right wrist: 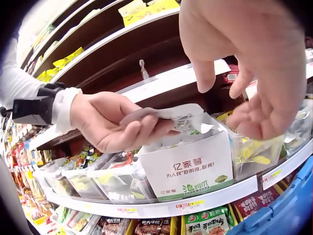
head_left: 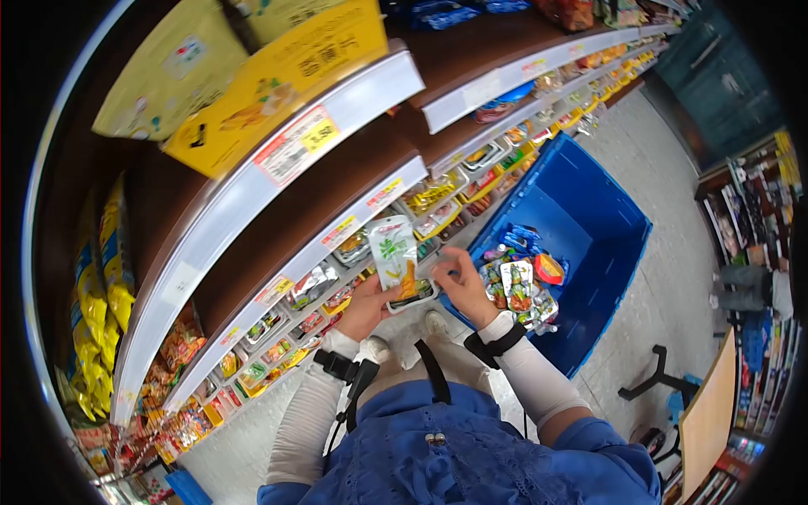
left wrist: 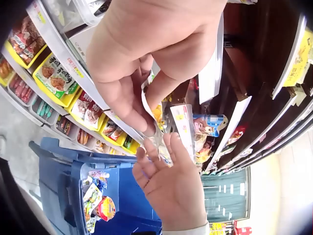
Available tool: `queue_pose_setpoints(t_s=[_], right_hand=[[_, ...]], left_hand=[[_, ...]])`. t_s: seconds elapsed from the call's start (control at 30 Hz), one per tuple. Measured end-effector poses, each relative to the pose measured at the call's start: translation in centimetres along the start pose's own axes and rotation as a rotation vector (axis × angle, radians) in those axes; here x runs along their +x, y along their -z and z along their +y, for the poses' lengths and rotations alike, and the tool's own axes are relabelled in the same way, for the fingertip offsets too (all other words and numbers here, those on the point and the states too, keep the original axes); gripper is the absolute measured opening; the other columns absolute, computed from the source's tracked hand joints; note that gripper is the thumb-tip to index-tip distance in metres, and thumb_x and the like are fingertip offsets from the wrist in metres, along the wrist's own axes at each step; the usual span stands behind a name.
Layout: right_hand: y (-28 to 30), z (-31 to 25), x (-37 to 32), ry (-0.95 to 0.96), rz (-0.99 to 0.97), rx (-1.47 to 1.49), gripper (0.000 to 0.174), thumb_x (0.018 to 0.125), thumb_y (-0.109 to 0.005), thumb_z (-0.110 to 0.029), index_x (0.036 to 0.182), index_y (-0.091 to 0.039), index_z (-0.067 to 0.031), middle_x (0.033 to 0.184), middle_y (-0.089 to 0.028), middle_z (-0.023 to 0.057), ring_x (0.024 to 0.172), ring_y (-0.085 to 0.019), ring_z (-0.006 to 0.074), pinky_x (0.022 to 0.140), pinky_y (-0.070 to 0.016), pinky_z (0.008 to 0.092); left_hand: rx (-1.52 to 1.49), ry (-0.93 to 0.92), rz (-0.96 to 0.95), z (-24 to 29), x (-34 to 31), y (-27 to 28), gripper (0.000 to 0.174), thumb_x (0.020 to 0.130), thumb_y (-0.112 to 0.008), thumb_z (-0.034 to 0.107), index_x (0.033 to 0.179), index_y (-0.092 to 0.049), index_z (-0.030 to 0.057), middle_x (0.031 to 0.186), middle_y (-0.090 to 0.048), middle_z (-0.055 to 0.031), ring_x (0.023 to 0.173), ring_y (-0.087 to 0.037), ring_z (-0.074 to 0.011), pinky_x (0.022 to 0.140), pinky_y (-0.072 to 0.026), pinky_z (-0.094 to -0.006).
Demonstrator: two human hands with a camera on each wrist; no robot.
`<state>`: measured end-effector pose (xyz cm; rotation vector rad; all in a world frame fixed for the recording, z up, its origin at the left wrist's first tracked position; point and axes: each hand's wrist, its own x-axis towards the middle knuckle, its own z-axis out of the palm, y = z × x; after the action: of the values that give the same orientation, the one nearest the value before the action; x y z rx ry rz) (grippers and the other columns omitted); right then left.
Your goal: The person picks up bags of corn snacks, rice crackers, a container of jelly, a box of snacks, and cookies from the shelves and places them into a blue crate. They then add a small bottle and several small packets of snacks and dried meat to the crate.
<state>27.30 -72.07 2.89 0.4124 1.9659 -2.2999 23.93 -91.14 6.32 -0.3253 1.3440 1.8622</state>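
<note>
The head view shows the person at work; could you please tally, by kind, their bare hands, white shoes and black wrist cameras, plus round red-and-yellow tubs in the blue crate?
Hands: 2
White shoes: 2
Wrist cameras: 2
Red-and-yellow tub: 1
Total: 7

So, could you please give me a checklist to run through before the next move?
1. Packet gripped by the left hand: ok.
2. Right hand also holding it: not ok, the fingers hold nothing.
3. Blue crate open at the top, on the person's right: ok.
4. White carton upright on its shelf: ok.
5. Packet's seals undamaged: cannot tell, too little detail.
</note>
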Motion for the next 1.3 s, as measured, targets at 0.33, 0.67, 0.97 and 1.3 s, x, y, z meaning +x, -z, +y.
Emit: queue_pose_setpoints(t_s=[0.33,0.67,0.97,1.3], right_hand=[[5.7,-0.8,-5.4,-0.073,0.081,0.168,0.034,0.079,-0.054,0.002,0.110,-0.045,-0.0062,0.084,-0.056,0.0019,0.076,-0.053,0.0065,0.063,-0.0422,0.0183],[13.6,8.4,-4.0,-0.252,0.441,0.003,0.026,0.076,-0.054,0.003,0.101,-0.053,-0.0047,0.060,-0.045,-0.0044,0.050,-0.041,0.0034,0.045,-0.0333,0.0184],[17.3,19.3,-0.9,-0.315,0.270,-0.254,0.037,0.071,-0.053,0.004,0.108,-0.050,-0.0005,0.079,-0.058,0.0076,0.065,-0.056,0.0136,0.057,-0.0453,0.0232],[13.1,7.5,-1.0,-0.479,0.063,-0.072,0.038,0.076,-0.052,-0.001,0.114,-0.048,-0.0031,0.098,-0.058,0.0059,0.078,-0.056,0.0117,0.064,-0.0454,0.0220]], left_hand=[[0.372,-0.019,-0.398,-3.8,3.1,-6.8,0.036,0.080,-0.056,0.010,0.113,-0.045,0.0009,0.101,-0.057,-0.0070,0.089,-0.055,-0.0116,0.076,-0.0443,-0.0242],[1.288,-0.133,-0.127,-12.1,14.1,-13.0,0.061,0.069,-0.061,0.018,0.121,-0.037,-0.0025,0.118,-0.044,-0.0224,0.114,-0.039,-0.0330,0.093,-0.0330,-0.0358],[1.032,0.012,-0.096,-13.5,14.7,-11.9,0.035,0.071,-0.048,0.007,0.104,-0.053,-0.0019,0.102,-0.054,-0.0240,0.099,-0.051,-0.0349,0.084,-0.0393,-0.0359],[0.933,-0.189,-0.123,-11.7,14.1,-9.8,0.030,0.070,-0.047,0.000,0.099,-0.056,0.0007,0.083,-0.061,-0.0143,0.075,-0.057,-0.0190,0.067,-0.0438,-0.0279]])
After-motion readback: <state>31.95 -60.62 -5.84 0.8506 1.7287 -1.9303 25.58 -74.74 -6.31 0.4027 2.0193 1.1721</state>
